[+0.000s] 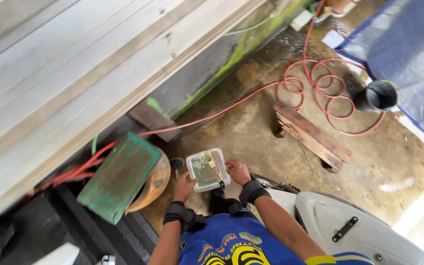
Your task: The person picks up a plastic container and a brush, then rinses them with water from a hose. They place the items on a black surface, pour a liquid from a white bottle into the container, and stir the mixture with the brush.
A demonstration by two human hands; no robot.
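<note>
Two hands hold one small clear tub (207,170) between them, low in the middle of my head view. The left hand (184,187) grips the tub's near left edge, fingers curled under it; the right hand (237,172) clasps the right side, fingers wrapped on the rim. Both wrists wear black straps. The tub sits above the wet floor (251,132), held in the air — murky liquid inside, and a brush (214,168) with a pale head lying slantwise across it, its dark handle pointing toward the right hand.

Just left of the hands a green-painted block (121,175) rests tilted on a round wooden spool (155,181). A red hose (320,83) runs from under the block, across the floor, and coils in loops at upper right. A black bucket (378,95) stands beside those coils, at the edge of a blue tarp (403,54). Some planks (310,135) lie on the floor between the coils and the hands. A grey slab wall (74,73) fills the upper left, with green growth along its lower edge. At lower right, close to my right arm, is a white scooter body (349,230).
</note>
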